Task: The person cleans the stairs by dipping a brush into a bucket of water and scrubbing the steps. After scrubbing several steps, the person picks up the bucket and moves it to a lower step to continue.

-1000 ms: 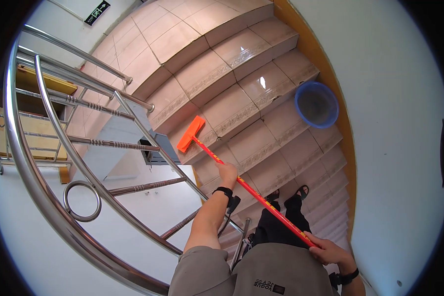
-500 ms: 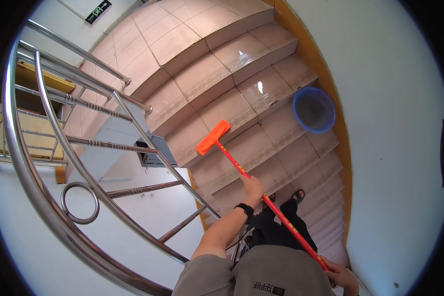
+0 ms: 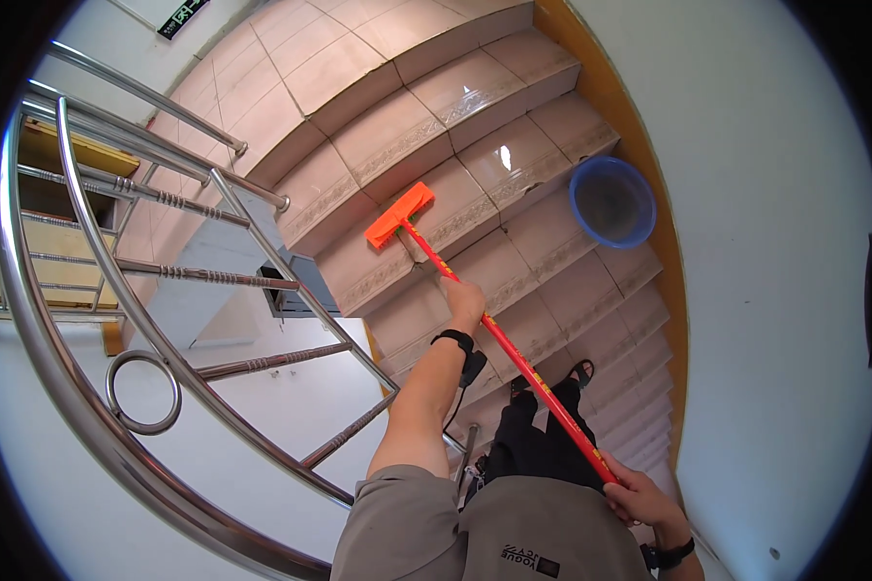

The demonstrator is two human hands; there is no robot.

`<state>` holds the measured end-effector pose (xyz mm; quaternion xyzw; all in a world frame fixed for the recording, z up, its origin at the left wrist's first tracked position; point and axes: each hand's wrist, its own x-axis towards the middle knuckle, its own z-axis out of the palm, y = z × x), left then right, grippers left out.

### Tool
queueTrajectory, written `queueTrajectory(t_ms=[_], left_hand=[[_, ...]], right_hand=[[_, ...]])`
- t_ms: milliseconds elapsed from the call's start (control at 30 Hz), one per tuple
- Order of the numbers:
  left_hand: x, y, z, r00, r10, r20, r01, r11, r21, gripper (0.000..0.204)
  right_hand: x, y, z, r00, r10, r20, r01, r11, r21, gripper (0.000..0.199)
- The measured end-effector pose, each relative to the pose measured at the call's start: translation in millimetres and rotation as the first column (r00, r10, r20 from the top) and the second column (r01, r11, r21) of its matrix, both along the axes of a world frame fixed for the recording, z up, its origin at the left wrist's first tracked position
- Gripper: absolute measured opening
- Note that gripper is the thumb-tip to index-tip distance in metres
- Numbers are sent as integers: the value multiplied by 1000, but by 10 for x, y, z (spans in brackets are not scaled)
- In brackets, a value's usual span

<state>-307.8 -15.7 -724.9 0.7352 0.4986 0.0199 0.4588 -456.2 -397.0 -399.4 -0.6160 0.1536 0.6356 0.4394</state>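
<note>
Left hand (image 3: pixel 465 302), brush head (image 3: pixel 399 216) farther forward

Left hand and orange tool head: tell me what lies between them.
In the head view, a short length of red pole runs from the left hand to the orange tool head, with pink tiled steps behind it.

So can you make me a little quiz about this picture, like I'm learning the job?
1. Which hand holds the red pole nearer to the orange head? A) right B) left
2. True or false: the blue tub is to the left of the orange head.
3. Fill in the gap: the shiny metal railing has a round ____ on it.

Key:
1. B, the left hand.
2. False; it is to the right, near the wall.
3. Ring.
</note>
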Motion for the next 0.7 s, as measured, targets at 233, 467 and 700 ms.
queueTrajectory(t_ms=[233, 467, 700], left_hand=[[-74, -473, 101, 996, -72, -54, 71, 997, -23, 57], [-383, -1067, 248, 996, -82, -41, 80, 995, -66, 65], [-487, -1267, 351, 995, -90, -31, 85, 988, -132, 67]], right_hand=[[-196, -375, 36, 999, -46, 3, 46, 998, -46, 71], [-533, -807, 239, 999, -47, -2, 46, 996, -77, 72], [-635, -823, 488, 993, -103, -56, 95, 985, -143, 72]])
